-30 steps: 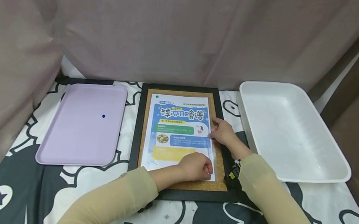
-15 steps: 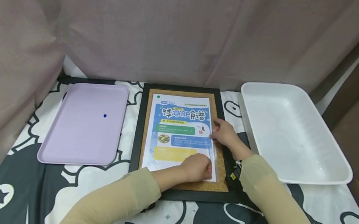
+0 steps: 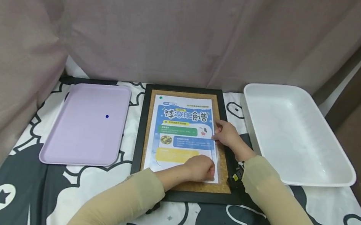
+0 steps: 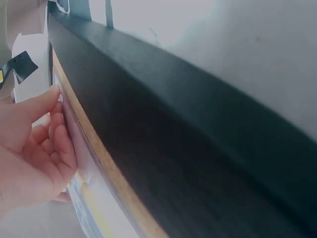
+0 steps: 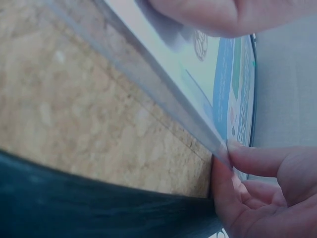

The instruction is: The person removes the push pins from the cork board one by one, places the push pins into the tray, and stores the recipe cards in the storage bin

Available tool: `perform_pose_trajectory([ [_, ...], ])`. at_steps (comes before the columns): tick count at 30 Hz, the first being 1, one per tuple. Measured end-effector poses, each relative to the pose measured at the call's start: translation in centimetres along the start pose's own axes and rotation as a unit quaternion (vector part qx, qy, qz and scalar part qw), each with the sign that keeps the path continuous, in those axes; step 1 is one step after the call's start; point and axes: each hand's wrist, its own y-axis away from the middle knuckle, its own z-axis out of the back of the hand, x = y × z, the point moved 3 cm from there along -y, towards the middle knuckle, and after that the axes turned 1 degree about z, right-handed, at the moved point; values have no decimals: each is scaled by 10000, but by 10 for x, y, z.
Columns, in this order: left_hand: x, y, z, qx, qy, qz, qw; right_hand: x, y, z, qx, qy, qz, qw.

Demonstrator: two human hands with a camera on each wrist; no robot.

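Observation:
A printed poster (image 3: 178, 127) with a clear plastic margin lies on a cork board (image 3: 191, 186) with a black frame (image 3: 187, 89). In the right wrist view its clear edge (image 5: 188, 111) stands slightly raised from the cork. My right hand (image 3: 229, 134) pinches the poster's right edge between thumb and forefinger, about midway down. At the lower right corner my left hand (image 3: 198, 168) has its fingers curled, with thumb and forefinger meeting at the poster's edge in the left wrist view; its grip is partly hidden. A small green dot (image 3: 160, 98) marks the top left corner.
Left of the board lies a shallow lavender tray (image 3: 77, 132), bearing a small dark blue round thing (image 3: 107, 116). A deep white tray (image 3: 301, 137) stands close on the right, beside my right wrist. Behind everything hangs a grey-brown curtain (image 3: 144, 26).

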Motion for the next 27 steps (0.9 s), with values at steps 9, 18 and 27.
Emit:
perform_pose_trajectory([
  [9, 5, 3, 3, 406, 705, -186, 9965, -1, 0, 0, 18, 23, 92, 10000],
  [18, 19, 6, 11, 734, 2772, -182, 9578, 0, -2, 0, 42, 95, 213, 9997],
  [27, 42, 17, 53, 178, 3416, 535, 9382, -2, -2, 1, 40, 160, 180, 9997],
])
